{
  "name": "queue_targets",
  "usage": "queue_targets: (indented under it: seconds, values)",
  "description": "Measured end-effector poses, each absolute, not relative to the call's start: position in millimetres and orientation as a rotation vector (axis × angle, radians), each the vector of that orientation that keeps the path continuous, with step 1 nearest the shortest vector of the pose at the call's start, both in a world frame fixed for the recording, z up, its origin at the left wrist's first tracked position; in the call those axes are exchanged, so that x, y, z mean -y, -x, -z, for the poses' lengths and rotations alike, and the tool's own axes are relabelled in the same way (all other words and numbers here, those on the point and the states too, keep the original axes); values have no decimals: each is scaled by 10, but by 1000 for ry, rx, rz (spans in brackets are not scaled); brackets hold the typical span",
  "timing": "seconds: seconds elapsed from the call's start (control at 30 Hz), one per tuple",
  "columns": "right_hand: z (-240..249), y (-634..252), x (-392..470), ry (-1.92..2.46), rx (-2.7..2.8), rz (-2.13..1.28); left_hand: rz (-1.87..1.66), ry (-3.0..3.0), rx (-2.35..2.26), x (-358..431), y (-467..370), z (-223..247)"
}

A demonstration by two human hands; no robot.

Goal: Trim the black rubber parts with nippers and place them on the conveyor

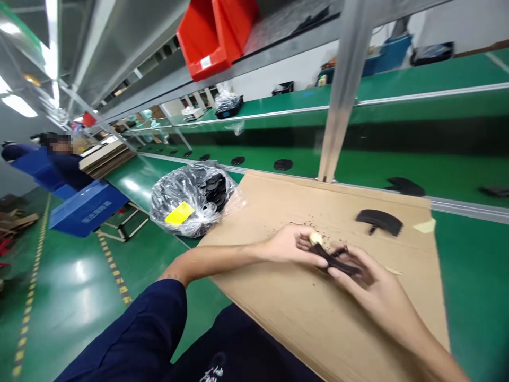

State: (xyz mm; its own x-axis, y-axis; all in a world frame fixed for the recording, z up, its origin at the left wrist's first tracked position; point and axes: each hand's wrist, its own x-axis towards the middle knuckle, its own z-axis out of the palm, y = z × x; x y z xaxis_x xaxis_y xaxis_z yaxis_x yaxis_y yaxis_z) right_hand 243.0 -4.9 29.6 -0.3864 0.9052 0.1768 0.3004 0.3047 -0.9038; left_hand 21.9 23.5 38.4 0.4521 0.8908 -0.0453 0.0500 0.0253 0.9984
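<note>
The left hand (292,244) has its grip clamped on one end of a dark curved plastic-looking piece (336,261); the right hand (368,278) has its grip clamped on the other, above a brown cardboard sheet (413,286). Farther right lies a black arched piece with a short stem (379,222). Left, a clear plastic bag of black pieces (175,191) bears a yellow label (179,214).
</note>
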Motion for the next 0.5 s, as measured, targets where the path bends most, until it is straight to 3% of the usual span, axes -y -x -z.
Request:
queue_targets:
  seconds: [0.13, 0.23, 0.33, 0.5]
  values:
    - [-294, -2419, 32, 1141, 1934, -1055, -432, -1820, -956, -97, 183, -649]
    - [-267, -2435, 14, 1204, 1896, -896, 130, -2162, -1861, -270, 849, -1012]
    - [-251, -2435, 11, 1242, 1895, -840, 230, -2064, -2283, -460, 1429, -1204]
    - [-270, -2405, 40, 1251, 1917, -849, 82, -1930, -2507, -535, 1828, -1163]
